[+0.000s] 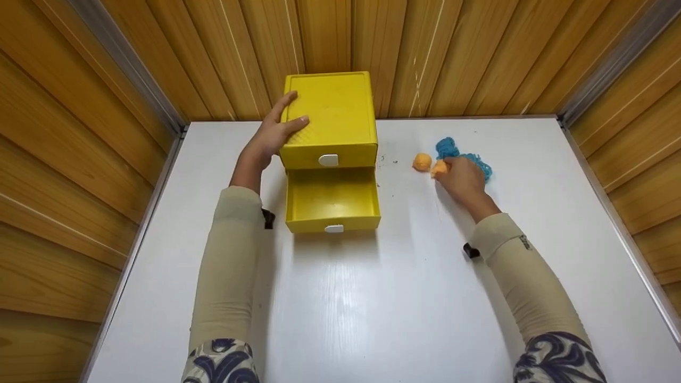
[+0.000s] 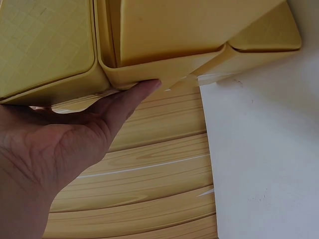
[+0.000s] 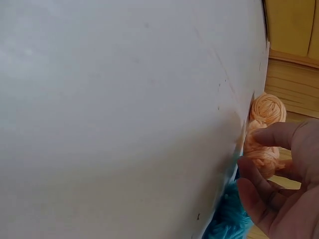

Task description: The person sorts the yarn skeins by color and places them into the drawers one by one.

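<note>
On the white counter (image 1: pixel 340 298), a yellow drawer unit (image 1: pixel 330 109) stands with its lower drawer (image 1: pixel 333 199) pulled out, the left hand (image 1: pixel 270 137) resting against its top and left side with fingers mostly straight. To the right of it, the right hand (image 1: pixel 466 180) pinches an orange yarn ball (image 1: pixel 439 169) between thumb and fingers, just beside a second orange ball (image 1: pixel 422 162) and near blue yarn (image 1: pixel 447 147), which the hand partly hides.

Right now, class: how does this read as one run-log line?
left hand: on cabinet; right hand: holds one orange ball; lower drawer: open; blue yarn: on table
</note>
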A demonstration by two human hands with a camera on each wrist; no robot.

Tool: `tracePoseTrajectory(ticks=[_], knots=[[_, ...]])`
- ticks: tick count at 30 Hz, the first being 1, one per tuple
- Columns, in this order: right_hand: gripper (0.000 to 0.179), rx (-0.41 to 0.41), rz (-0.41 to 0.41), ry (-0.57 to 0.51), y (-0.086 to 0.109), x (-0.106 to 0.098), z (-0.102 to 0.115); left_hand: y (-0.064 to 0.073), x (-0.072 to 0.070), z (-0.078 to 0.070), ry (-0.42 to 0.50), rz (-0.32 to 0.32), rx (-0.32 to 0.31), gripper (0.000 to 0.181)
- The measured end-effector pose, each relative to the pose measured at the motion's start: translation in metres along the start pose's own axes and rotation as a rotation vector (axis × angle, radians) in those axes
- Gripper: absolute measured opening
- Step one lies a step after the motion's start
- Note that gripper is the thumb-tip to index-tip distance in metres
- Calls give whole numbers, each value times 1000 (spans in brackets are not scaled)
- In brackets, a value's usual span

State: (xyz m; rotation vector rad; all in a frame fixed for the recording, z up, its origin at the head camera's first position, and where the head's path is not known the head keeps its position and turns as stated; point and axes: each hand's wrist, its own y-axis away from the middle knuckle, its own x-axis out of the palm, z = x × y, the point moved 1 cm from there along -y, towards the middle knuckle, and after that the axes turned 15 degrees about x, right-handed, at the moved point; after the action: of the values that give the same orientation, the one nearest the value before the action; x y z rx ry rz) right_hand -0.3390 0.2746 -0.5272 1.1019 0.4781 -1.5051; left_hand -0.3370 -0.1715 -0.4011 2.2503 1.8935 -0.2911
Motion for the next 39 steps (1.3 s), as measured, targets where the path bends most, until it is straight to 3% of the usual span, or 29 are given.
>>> tracePoseTrajectory(ticks=[5,15,28,39], knots=[[57,-43,-45,-50,8,-1,-7,0,1,1,-6,-3,-2,77],[54,-192,-216,-63,34,-12,-7,-2,3,1,-23,-14,2,75],[40,-410,-335,-176,87,-9,27,-1,1,0,-21,-15,-7,74],[39,-575,-308,-224,122,-1,64,-2,3,-1,-4,-14,-11,74]])
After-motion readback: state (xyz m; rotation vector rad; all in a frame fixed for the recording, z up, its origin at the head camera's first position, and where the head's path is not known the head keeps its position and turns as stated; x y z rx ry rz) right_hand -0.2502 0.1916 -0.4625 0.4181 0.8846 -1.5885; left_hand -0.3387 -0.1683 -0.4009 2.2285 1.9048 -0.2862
